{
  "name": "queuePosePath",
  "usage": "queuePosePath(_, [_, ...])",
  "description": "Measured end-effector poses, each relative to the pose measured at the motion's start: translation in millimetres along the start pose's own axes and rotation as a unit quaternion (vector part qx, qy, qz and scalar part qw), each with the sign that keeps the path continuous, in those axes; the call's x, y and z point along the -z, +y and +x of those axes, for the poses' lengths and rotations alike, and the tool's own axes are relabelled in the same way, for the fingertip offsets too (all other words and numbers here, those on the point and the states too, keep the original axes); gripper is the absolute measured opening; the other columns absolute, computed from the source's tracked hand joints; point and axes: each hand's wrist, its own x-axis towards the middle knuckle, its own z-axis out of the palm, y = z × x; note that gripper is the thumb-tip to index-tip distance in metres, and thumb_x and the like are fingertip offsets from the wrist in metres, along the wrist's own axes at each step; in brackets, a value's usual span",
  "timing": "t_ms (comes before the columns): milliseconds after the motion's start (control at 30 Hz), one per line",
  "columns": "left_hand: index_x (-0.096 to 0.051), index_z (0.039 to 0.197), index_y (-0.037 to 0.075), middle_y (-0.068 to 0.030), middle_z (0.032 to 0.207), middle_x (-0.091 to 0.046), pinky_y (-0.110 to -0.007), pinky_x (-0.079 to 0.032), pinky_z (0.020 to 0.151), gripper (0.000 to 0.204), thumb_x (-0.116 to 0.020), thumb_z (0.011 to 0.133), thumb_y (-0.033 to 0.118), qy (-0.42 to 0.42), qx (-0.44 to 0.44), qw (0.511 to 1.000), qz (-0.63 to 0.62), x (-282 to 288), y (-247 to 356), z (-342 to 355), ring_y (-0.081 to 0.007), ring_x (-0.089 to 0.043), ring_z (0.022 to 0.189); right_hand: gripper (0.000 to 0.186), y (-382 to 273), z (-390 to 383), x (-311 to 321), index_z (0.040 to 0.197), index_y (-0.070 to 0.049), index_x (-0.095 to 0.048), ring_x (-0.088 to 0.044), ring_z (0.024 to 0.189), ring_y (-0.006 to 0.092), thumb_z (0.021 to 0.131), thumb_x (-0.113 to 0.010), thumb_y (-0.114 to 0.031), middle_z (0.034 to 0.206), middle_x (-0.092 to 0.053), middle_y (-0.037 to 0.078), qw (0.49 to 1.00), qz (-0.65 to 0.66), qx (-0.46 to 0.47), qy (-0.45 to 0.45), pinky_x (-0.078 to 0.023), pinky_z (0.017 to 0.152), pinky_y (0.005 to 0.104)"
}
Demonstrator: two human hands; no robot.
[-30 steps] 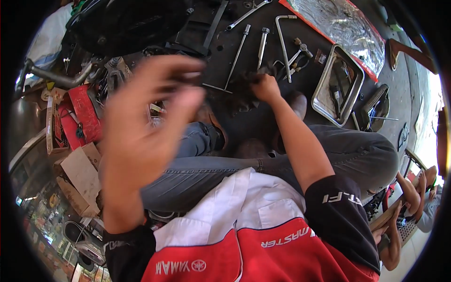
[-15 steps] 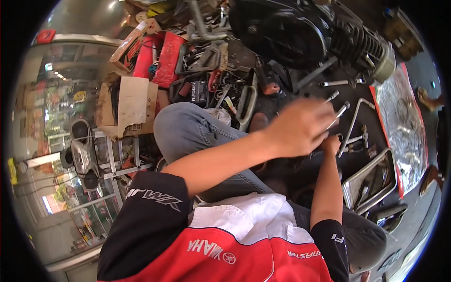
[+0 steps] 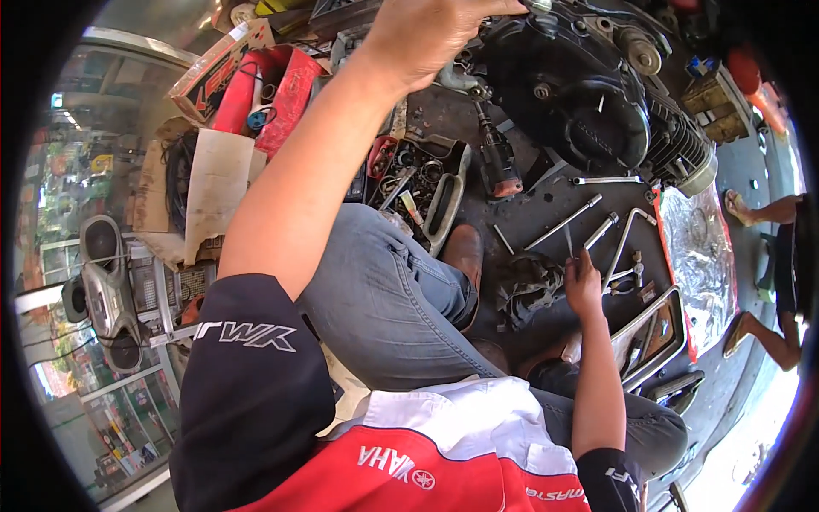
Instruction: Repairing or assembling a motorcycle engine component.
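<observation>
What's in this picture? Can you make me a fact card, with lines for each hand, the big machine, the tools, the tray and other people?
Left hand: up beside the engine; can't tell if it touches
Right hand: low down, beside a dark crumpled bundle; a thin rod shows at its fingertips, grip unclear
Big machine: black engine with fins at one end
Tools: wrench and bent bar, on the floor
Tray: metal, things inside
Other people: a foot at far right
</observation>
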Motion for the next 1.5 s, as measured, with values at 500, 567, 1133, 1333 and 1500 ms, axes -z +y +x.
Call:
queuePosePath(500, [-0.078,0.102,0.004,0.002,0.074,-0.068,-0.022,-0.028,0.045,0.01,-0.074,0.093,0.008,0.126,0.012,0.984,-0.125,25,-21,-11,-0.0019,-0.04,0.05,0.026,-302,22,88,0.113,-0.002,-0.068,-0.067,0.059,0.0294,0.107,-0.054,-0.022,0.069,-0.065,0.018,0.977,0.046,0.143,0.152,-0.048,0.059,0.0371])
queuePosePath(567, [-0.077,0.101,0.004,0.0018,0.075,-0.069,-0.021,-0.028,0.045,0.009,-0.074,0.094,0.008,0.114,0.005,0.985,-0.127,27,-23,-12,-0.0014,-0.04,0.05,0.026,-311,29,84,0.113,-0.002,-0.068,-0.069,0.063,0.0324,0.106,-0.054,-0.022,0.071,-0.067,0.019,0.979,0.034,0.138,0.149,-0.05,0.061,0.0386])
queuePosePath(1133, [-0.075,0.102,0.007,0.0035,0.079,-0.07,-0.02,-0.029,0.044,0.007,-0.072,0.096,0.007,0.055,-0.006,0.988,-0.144,36,-30,-11,0.0006,-0.045,0.052,0.034,-349,26,84,0.102,0.004,-0.067,-0.045,0.054,0.0089,0.106,-0.049,-0.024,0.063,-0.053,0.003,0.973,0.23,-0.02,-0.007,-0.039,0.053,0.0284])
queuePosePath(1333, [-0.075,0.102,0.007,0.0044,0.081,-0.07,-0.019,-0.029,0.045,0.006,-0.072,0.097,0.009,0.092,0.009,0.985,-0.148,28,-26,-7,0.0009,-0.045,0.053,0.029,-368,27,87,0.106,0.003,-0.062,-0.046,0.048,0.0124,0.105,-0.049,-0.023,0.064,-0.058,0.005,0.863,0.477,-0.12,-0.118,-0.035,0.045,0.0252])
queuePosePath(1500, [-0.075,0.102,0.007,0.0037,0.082,-0.07,-0.019,-0.03,0.046,0.006,-0.072,0.097,0.009,0.061,-0.002,0.989,-0.133,34,-28,-10,0.0008,-0.046,0.053,0.033,-378,28,79,0.115,0.007,-0.057,-0.048,0.043,0.0151,0.105,-0.048,-0.024,0.07,-0.064,0.013,0.801,0.57,-0.147,-0.105,-0.037,0.043,0.026])
